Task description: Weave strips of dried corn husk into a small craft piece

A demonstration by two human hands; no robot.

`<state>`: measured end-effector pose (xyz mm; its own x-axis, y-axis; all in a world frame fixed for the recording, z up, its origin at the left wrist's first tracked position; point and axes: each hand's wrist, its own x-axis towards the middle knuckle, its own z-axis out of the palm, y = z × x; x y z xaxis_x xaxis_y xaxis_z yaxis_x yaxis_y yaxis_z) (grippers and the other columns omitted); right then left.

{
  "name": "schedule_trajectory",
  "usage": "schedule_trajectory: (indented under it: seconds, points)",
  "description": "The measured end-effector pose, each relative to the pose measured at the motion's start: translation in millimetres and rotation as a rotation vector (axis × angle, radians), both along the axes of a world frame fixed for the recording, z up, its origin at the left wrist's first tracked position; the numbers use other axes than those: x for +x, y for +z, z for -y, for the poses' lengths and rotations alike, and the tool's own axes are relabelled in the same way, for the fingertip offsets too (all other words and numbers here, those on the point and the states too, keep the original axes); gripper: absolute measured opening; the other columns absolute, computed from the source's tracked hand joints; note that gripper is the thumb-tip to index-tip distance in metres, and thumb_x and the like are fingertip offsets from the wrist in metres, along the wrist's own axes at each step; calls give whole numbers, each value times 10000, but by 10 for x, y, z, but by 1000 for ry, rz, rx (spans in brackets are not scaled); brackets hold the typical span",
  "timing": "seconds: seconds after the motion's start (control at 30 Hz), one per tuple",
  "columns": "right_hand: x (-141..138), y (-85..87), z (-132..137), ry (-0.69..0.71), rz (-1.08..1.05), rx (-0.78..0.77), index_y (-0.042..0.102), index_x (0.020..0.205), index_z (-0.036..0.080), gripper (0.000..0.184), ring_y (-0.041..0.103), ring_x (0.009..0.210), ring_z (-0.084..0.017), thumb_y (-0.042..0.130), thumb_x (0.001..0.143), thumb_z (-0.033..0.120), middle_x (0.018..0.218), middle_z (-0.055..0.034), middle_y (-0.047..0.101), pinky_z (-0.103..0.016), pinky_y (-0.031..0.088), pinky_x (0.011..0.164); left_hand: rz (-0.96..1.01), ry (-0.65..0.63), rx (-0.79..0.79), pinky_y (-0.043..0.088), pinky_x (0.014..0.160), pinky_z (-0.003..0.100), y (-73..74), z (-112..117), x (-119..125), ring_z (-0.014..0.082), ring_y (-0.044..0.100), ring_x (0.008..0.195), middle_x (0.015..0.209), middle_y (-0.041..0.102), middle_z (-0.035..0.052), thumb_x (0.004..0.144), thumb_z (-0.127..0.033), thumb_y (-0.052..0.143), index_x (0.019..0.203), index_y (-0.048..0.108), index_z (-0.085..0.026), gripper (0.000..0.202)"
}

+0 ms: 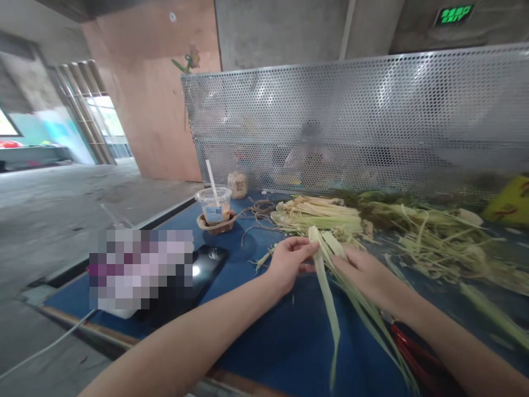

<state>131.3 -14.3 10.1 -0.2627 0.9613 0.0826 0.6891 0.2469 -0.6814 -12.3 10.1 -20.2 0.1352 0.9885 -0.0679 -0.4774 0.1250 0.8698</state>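
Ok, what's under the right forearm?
Red handles of a tool show beside and partly beneath the right forearm, near hanging husk strips. The rest is covered, so I can't tell the tool's type.

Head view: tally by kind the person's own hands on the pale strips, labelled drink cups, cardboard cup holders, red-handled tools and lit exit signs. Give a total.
Hands on the pale strips: 2, left hand and right hand
Labelled drink cup: 1
Cardboard cup holder: 1
Red-handled tool: 1
Lit exit sign: 1
Total: 6
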Motion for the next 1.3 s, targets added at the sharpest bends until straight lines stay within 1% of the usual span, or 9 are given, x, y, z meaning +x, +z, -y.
schedule_trajectory:
  seconds: [0.23,0.4,0.53,0.63,0.73,0.87,1.03,1.13,1.3]
  points:
    - [16,-31,-14,-54,-7,127,553,851,171,277,576,745,-206,376,813,381,777,-42,613,-281,427,639,26,-1,23,497,433,198,34,11,-28,83,560,483,602,589,2,513,-232,780,689,574,-100,302]
    - [17,-80,-21,-86,-223,115,467,949,195,256,556,602,-163,428,800,400,723,-9,590,-266,430,552,52,-33,26,519,483,216,68,41,-32,103,590,518,599,617,23,530,-205,772,687,577,-97,273]
    - [60,-52,-3,-163,-240,152,431,709,215,239,412,424,-116,431,800,436,497,58,389,-244,339,434,69,-48,23,531,556,239,83,57,-40,157,638,660,673,652,66,549,-170,763,701,573,-100,253]
    - [53,-24,51,-147,-351,56,360,643,221,295,375,401,-100,447,789,461,476,66,339,-235,312,405,14,3,-14,523,565,245,91,70,-38,164,639,662,698,663,96,576,-163,747,681,568,-95,218]
    - [-20,-23,122,-127,-412,-89,384,695,230,258,349,366,-94,455,780,463,464,79,330,-224,303,368,-10,70,-57,503,513,232,100,87,-15,119,597,516,579,626,50,595,-153,732,640,559,-98,187]
    - [-111,-63,144,-183,-353,-69,378,708,235,225,324,342,-92,416,792,441,480,80,331,-226,292,340,42,99,-56,514,551,244,117,128,40,106,595,515,576,612,24,627,-140,704,632,552,-103,156]
    - [-121,-86,92,-267,-92,265,401,684,220,149,496,522,-145,414,782,331,595,2,517,-250,369,479,112,41,-40,511,612,259,136,203,80,118,610,570,640,638,62,643,-234,706,652,571,-91,197]
    - [-120,-85,91,-241,-48,284,413,707,216,129,518,553,-156,395,791,314,627,-10,551,-261,379,517,112,22,-10,508,630,256,132,216,75,118,610,591,645,632,54,612,-271,729,678,580,-89,245]
    - [-118,-72,118,-202,-79,237,422,702,223,154,498,522,-145,399,803,336,594,15,529,-248,365,492,118,48,-28,511,610,251,94,183,58,113,606,579,649,635,33,517,-149,778,707,565,-95,290]
